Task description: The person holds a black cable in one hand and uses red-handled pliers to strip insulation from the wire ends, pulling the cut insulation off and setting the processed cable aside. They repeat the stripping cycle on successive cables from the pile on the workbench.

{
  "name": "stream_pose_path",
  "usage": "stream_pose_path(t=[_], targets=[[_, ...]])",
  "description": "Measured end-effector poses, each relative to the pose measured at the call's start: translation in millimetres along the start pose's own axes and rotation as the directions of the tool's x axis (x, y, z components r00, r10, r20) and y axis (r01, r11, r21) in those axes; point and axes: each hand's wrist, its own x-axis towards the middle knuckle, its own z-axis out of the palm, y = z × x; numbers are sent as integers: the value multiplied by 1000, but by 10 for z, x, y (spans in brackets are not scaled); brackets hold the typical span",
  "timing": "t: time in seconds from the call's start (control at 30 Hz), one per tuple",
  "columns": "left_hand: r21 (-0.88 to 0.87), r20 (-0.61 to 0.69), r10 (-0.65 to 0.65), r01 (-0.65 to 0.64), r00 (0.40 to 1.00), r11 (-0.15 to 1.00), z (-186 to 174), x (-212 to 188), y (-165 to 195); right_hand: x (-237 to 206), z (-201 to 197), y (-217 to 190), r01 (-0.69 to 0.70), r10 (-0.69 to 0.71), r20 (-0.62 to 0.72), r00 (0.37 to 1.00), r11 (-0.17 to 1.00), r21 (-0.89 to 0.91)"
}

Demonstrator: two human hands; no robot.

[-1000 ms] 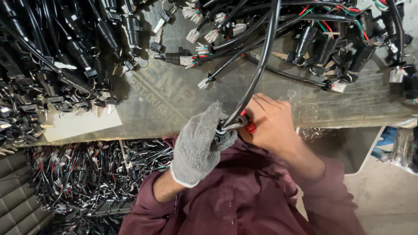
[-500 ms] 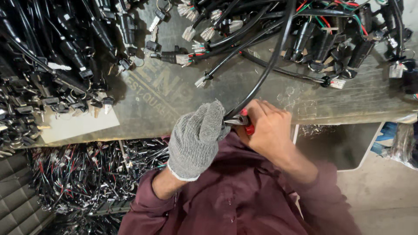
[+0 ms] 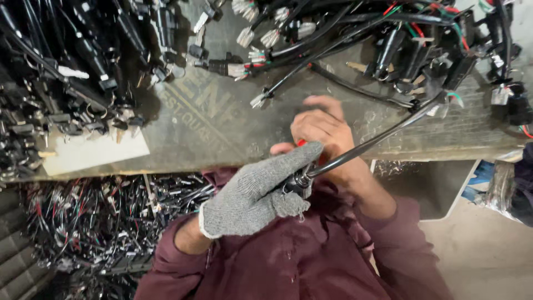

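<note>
Workbench (image 3: pixel 233 133) | gloved left hand (image 3: pixel 261 191) grips black cable (image 3: pixel 377 139) | bare right hand (image 3: pixel 325 136) pinches red-handled tool (image 3: pixel 301 143)

Worn grey bench (image 3: pixel 222 128) with faded stencilled lettering, edge running across the middle of the view. Heap of black wire harnesses (image 3: pixel 61 72) piled over the bench's left part, connectors dangling. More harnesses (image 3: pixel 433 44) with black plugs and red and green leads along the top right. White connector plugs (image 3: pixel 252 36) near top centre. Pale sheet of paper (image 3: pixel 94 153) lying flat at the bench's left front edge. Below the bench, on the left, tangled mass of cut wire scraps (image 3: pixel 83 222). Pale floor (image 3: pixel 488 255) at lower right.
</note>
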Motion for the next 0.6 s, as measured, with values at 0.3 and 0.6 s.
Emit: stream_pose_path(t=[0.3, 0.6], targets=[[689, -272, 125, 102, 954, 718, -20, -25, -56, -55, 13, 97, -159, 190, 108, 976, 956, -245], [858, -512, 489, 446, 706, 255, -1125, -223, 547, 115, -581, 405, -50, 65, 11, 998, 851, -523]])
